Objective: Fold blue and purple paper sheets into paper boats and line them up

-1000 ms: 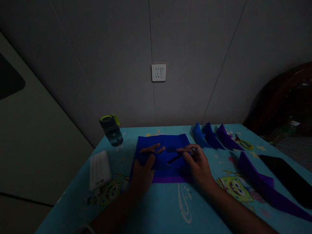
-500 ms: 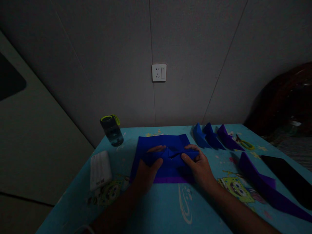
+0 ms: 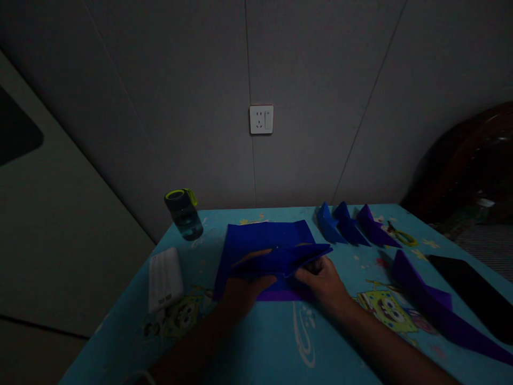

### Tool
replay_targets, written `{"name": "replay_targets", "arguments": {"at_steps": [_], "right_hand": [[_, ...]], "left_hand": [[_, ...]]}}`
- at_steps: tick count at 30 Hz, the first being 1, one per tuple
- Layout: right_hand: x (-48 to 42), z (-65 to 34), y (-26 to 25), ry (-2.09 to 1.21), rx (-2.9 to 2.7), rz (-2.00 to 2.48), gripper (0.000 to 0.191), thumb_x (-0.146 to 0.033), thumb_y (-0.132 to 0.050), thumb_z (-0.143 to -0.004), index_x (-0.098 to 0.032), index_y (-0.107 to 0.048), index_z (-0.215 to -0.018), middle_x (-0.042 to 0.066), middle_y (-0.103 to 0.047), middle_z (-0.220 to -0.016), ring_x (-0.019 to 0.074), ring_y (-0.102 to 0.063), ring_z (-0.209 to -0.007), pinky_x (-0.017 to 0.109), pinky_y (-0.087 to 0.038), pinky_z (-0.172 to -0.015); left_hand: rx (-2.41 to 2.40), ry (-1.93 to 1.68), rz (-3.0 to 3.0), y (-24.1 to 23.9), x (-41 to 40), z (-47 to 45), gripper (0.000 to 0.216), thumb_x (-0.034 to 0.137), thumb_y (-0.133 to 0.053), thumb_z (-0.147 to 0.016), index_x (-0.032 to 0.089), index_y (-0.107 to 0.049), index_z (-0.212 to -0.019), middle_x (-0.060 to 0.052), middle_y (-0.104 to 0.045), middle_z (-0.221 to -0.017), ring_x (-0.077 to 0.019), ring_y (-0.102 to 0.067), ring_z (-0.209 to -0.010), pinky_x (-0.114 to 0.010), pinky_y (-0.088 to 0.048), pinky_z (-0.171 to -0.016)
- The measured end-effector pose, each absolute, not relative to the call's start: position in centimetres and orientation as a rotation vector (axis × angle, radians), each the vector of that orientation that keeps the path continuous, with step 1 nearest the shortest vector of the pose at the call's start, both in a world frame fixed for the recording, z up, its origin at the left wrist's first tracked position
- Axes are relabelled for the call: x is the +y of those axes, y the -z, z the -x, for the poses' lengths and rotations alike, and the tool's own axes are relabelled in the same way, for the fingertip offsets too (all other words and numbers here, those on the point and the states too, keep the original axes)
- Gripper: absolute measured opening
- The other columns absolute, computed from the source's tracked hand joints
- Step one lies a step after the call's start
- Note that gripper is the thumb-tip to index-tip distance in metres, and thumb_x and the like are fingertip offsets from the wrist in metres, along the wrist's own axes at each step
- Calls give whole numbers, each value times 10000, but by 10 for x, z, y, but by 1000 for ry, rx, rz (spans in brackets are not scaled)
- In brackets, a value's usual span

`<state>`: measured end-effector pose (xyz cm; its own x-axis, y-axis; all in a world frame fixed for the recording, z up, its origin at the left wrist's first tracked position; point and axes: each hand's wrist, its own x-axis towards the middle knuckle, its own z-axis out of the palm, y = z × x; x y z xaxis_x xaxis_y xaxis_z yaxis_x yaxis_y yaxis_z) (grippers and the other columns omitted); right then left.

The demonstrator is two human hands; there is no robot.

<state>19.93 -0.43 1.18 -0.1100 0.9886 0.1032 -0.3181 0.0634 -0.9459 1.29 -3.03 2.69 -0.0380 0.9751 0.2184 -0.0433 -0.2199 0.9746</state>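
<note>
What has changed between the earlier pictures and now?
The blue folded paper has been spread wider open; the left hand and right hand have come slightly nearer the person. Neither has let go of it. The blue sheet, bottle and paper boats stayed as they were.

The left hand (image 3: 244, 293) and the right hand (image 3: 324, 280) grip a folded blue paper (image 3: 280, 260), its sides spread apart, above a flat blue sheet (image 3: 264, 233) on a patterned tablecloth (image 3: 332, 347). To the left, a white power bank (image 3: 165, 280) lies near a dark bottle (image 3: 185, 218). To the right, 3 folded boats (image 3: 349, 227) sit beside a yellow-handled tool (image 3: 405, 238), probably scissors in this dim light; nearer lie 1 longer purple piece (image 3: 428, 305) and 1 black slab (image 3: 473, 294).
</note>
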Motion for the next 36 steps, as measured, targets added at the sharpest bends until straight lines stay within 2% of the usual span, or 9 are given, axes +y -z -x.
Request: {"name": "replay_targets", "arguments": {"at_steps": [5,10,14,21,26,28,31,33,36], "right_hand": [[-7,-202,-15,-1335,-1105,814,488,-387,-923,-498,-230,-626,-852,18,-733,-786,233,-686,-729,360,-560,-674],[-9,-203,-20,-1305,-1146,820,376,-371,-911,-526,-211,-645,-738,-5,-685,-674,182,-634,-622,303,-527,-597],[-9,-203,-18,-1290,-1160,817,360,-385,-904,-545,-204,-648,-720,-2,-676,-664,176,-622,-623,298,-508,-598],[-9,-204,-18,-1238,-1223,835,359,-444,-860,-615,-200,-599,-654,-11,-638,-619,153,-575,-568,277,-460,-542],[-10,-201,-22,-1239,-1162,950,332,-470,-824,-661,-201,-658,-763,19,-698,-699,187,-631,-627,308,-514,-580],[-10,-202,-22,-1278,-1236,1011,351,-511,-784,-699,-181,-677,-749,45,-711,-686,196,-641,-612,314,-517,-574],[-10,-202,-23,-1305,-1380,1069,443,-564,-705,-766,-158,-652,-596,44,-657,-547,159,-594,-497,280,-475,-508],[-10,-201,-24,-1284,-1403,1046,475,-570,-662,-805,-158,-642,-569,39,-644,-529,145,-584,-477,269,-468,-503],[-11,-198,-23,-1250,-1386,992,477,-569,-639,-825,-172,-629,-561,30,-641,-521,149,-596,-474,277,-489,-518]], "left_hand": [[1030,-1376,-1362,-30,-34,-11,429,113,-825,-603,262,-775,-1001,-63,-759,-1072,-325,-690,-1049,-472,-506,-1003],[963,-1353,-1429,-28,-33,-10,375,160,-801,-660,277,-772,-1016,-52,-756,-1060,-325,-709,-1010,-464,-553,-939],[964,-1367,-1495,-26,-34,-10,356,162,-787,-684,286,-768,-1017,-41,-752,-1060,-306,-716,-999,-443,-570,-919],[977,-1380,-1457,-28,-36,-15,202,192,-757,-716,278,-796,-894,-40,-783,-946,-293,-741,-906,-420,-591,-854],[1241,-1531,-1167,-25,-28,-18,238,206,-850,-594,222,-761,-814,-51,-783,-854,-294,-720,-895,-440,-535,-917],[1261,-1555,-1057,-22,-25,-18,226,235,-859,-594,196,-725,-771,-39,-759,-726,-257,-720,-750,-403,-555,-834],[1220,-1397,-1077,-16,-23,-17,239,349,-794,-694,163,-657,-631,-16,-655,-489,-181,-615,-460,-315,-536,-581],[1115,-1290,-1149,-12,-24,-17,314,403,-750,-733,158,-627,-581,-25,-630,-459,-158,-577,-421,-281,-498,-512],[914,-1182,-1198,-10,-27,-20,310,446,-744,-717,153,-665,-657,-46,-674,-552,-161,-592,-458,-267,-475,-479]]}}
